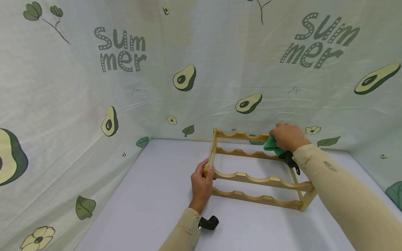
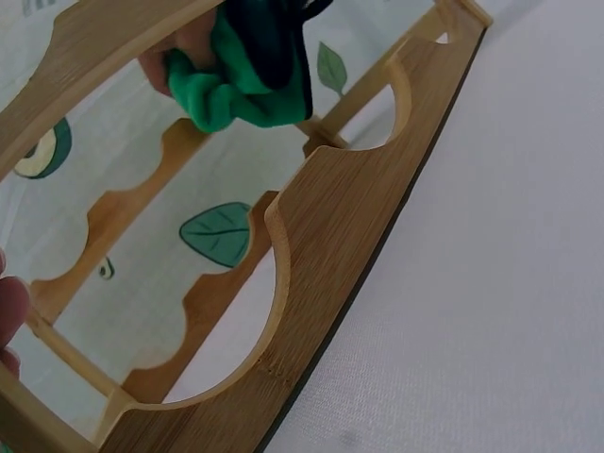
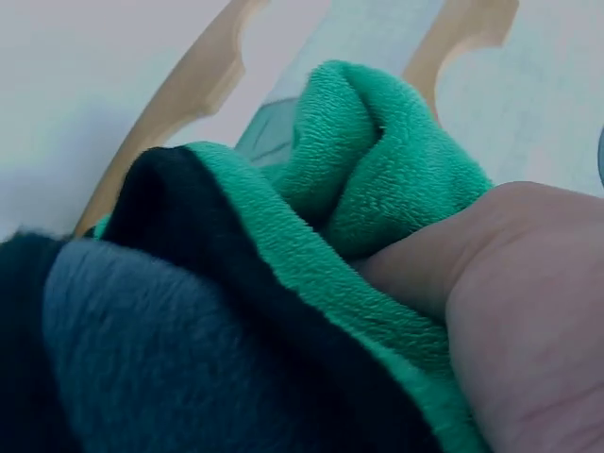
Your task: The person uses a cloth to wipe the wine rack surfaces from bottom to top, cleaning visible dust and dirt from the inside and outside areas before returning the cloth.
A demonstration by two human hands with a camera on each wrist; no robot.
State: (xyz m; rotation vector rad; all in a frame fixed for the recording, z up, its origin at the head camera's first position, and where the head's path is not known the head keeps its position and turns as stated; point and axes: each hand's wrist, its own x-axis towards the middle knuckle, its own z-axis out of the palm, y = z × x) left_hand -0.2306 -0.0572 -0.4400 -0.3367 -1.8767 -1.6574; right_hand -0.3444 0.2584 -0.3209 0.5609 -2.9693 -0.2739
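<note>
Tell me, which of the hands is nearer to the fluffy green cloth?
Right. The right hand grips the cloth at the far upper rail of the scalloped pale wooden rack; the left hand holds the rack's near left end, away from the cloth.

1. The table is pale, close to white with a faint lavender cast, and its surface looks level; from the left wrist view a fine, woven-looking texture shows on it.
2. Its left edge runs slantwise toward the far left corner, and the far edge passes behind the rack.
3. That light-brown wooden rack stands on the table, right of the middle and toward the back, set at an angle.
4. Its lower front rail, scalloped along the top, runs just above or against the surface; which, along its whole length, cannot be told.
5. More tabletop shows between the rails.
</note>
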